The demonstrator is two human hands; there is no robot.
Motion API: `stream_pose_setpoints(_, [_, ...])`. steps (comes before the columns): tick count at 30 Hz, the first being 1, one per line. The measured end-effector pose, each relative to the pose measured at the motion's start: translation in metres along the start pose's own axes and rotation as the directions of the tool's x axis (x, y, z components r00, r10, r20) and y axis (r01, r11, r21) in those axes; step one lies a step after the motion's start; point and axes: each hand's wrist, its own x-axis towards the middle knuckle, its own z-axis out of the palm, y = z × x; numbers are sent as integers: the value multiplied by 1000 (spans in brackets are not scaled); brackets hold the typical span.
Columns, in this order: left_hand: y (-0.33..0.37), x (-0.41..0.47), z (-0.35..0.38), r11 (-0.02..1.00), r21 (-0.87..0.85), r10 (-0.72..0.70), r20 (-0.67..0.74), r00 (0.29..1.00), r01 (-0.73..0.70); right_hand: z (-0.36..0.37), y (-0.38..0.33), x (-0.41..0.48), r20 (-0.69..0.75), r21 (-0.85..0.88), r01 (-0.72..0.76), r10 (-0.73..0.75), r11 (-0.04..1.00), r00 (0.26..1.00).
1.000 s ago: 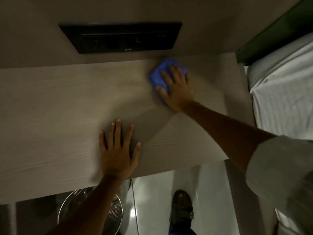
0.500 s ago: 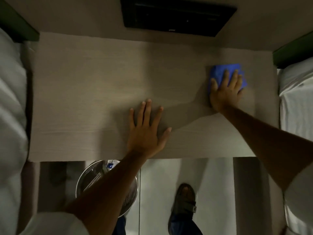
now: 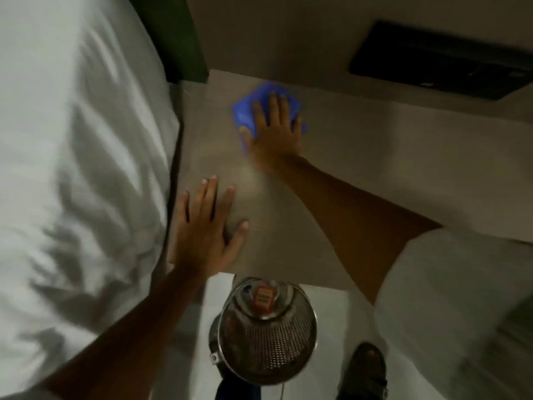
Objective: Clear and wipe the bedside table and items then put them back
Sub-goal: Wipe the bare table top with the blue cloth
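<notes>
The right hand (image 3: 275, 131) lies flat, fingers spread, pressing a blue cloth (image 3: 248, 114) onto the tabletop (image 3: 360, 157) near its far corner by the bed (image 3: 72, 140). The left hand (image 3: 202, 229) rests open, palm down, on the tabletop's near edge beside the bed. A metal mesh bin (image 3: 265, 336) stands on the floor just below that edge.

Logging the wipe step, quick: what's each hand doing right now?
Left hand: open, fingers spread, flat on the bedside table, holding nothing.
Right hand: open, palm pressing the blue cloth onto the table.
</notes>
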Motion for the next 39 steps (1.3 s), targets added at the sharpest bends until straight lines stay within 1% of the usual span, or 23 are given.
stream_pose_setpoints(1, [0, 0, -3, 999, -26, 19, -13, 1000, -20, -1, -21, 7, 31, -19, 46, -46, 999, 998])
stream_pose_setpoints(3, [17, -3, 1, 996, -78, 36, -38, 999, -39, -3, -37, 7, 83, -42, 180, -176, 983, 981])
stream_pose_setpoints(5, [28, -9, 5, 995, -95, 9, -25, 1000, -11, 3, -31, -7, 81, -27, 245, -242, 969, 967])
stream_pose_setpoints(6, [32, -24, 6, 993, -117, -3, -26, 1000, 0, 4, -19, -27, 78, -30, 251, -248, 968, 966])
stream_pose_setpoints(7, [30, -30, 9, 994, -105, -13, -36, 999, 9, 2, 0, -34, 46, -7, 209, -208, 978, 977])
stream_pose_setpoints(9, [27, -34, 13, 998, -62, -19, -23, 1000, 17, -3, 55, -40, -39, 4, 27, -27, 1000, 999])
stream_pose_setpoints(11, [22, -32, 16, 999, -48, -19, -13, 1000, 18, -10, 119, -51, -71, 2, -168, 167, 986, 983])
stream_pose_setpoints(13, [18, -28, 16, 999, -36, -34, 1, 999, 34, -18, 175, -72, -68, 29, -329, 330, 944, 942])
stream_pose_setpoints(15, [18, -23, 15, 999, -25, -32, 7, 999, 32, -18, 201, -94, -76, 62, -450, 454, 891, 888])
stream_pose_setpoints(17, [16, -17, 15, 999, -34, -32, -6, 999, 32, -8, 186, -102, -99, 72, -485, 491, 871, 866])
stream_pose_setpoints(19, [14, -12, 14, 999, -46, -23, -2, 1000, 23, 4, 148, -97, -82, 60, -427, 431, 902, 899])
stream_pose_setpoints(21, [16, -11, 14, 998, -62, -16, 7, 1000, 17, 10, 106, -85, -44, 42, -324, 326, 945, 945])
stream_pose_setpoints(22, [16, -15, 13, 997, -61, -46, -1, 999, 46, 11, 84, -79, -22, 43, -263, 264, 964, 964])
stream_pose_setpoints(25, [6, -45, 13, 969, -62, -240, -40, 970, 238, 22, 22, -67, 32, 26, -55, 54, 998, 998])
stream_pose_setpoints(27, [-4, -76, 14, 956, -89, -285, -62, 956, 279, 35, -18, -77, 67, 32, 67, -69, 997, 995])
stream_pose_setpoints(29, [-10, -101, 15, 942, -211, -283, -88, 955, 260, 52, -47, -104, 66, 46, 178, -180, 983, 981])
stream_pose_setpoints(30, [-11, -110, 14, 919, -286, -308, -89, 947, 272, 60, -56, -124, 51, 55, 220, -223, 974, 973])
stream_pose_setpoints(32, [-9, -118, 11, 837, -431, -386, -30, 922, 337, 74, -62, -164, 20, 76, 286, -289, 955, 957])
stream_pose_setpoints(33, [-7, -120, 8, 816, -466, -400, -28, 916, 342, 79, -58, -180, 2, 82, 304, -306, 949, 952])
stream_pose_setpoints(34, [-3, -119, 4, 833, -460, -376, -66, 924, 307, 82, -48, -193, -17, 79, 302, -302, 950, 953])
stream_pose_setpoints(36, [5, -111, -2, 906, -376, -255, -124, 959, 193, 82, -15, -206, -44, 71, 244, -241, 967, 969])
stream_pose_setpoints(38, [15, -92, -7, 955, -270, -149, -75, 986, 124, 71, 29, -208, -58, 46, 141, -138, 989, 989])
stream_pose_setpoints(39, [22, -80, -7, 969, -221, -127, -42, 991, 115, 64, 54, -207, -50, 36, 71, -69, 997, 996])
